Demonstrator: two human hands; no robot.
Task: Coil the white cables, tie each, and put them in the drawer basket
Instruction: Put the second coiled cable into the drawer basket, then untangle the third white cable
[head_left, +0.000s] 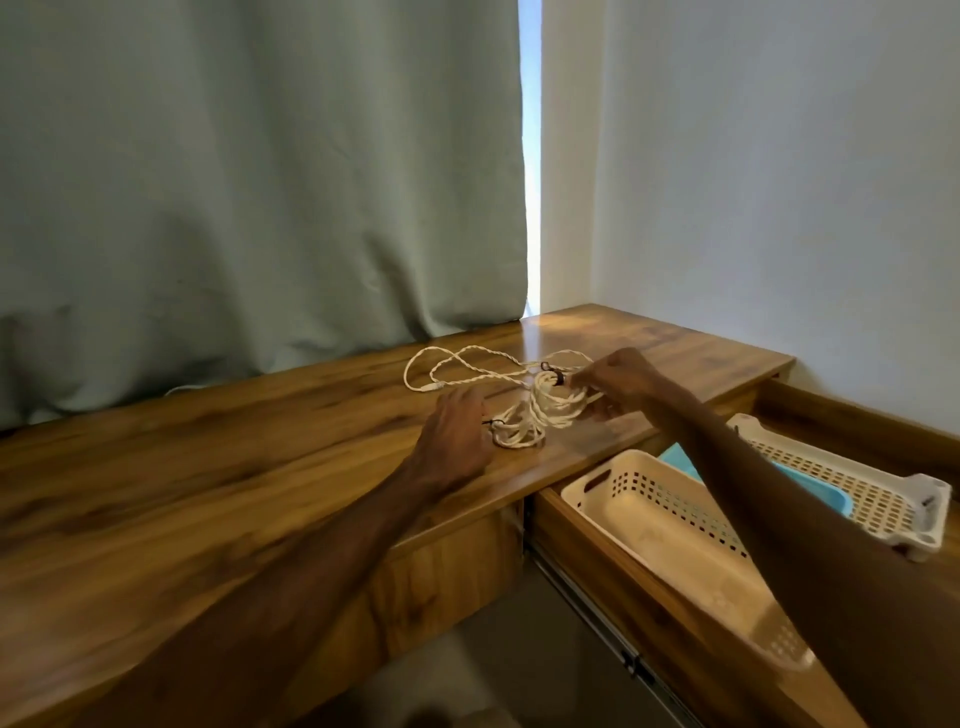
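White braided cables (535, 415) lie bunched on the wooden desk (208, 467), with a loose loop (457, 366) trailing toward the curtain. My left hand (457, 436) rests on the near end of the bunch, fingers curled at a small dark tie. My right hand (613, 382) pinches the far side of the coil beside another dark tie (553, 373). A cream perforated basket (670, 525) sits in the open drawer (597, 561) to the right.
A second cream perforated basket (857, 488) and a blue item (826, 488) lie further back in the drawer. A grey-green curtain (260, 182) hangs behind the desk, and a pale wall stands at right.
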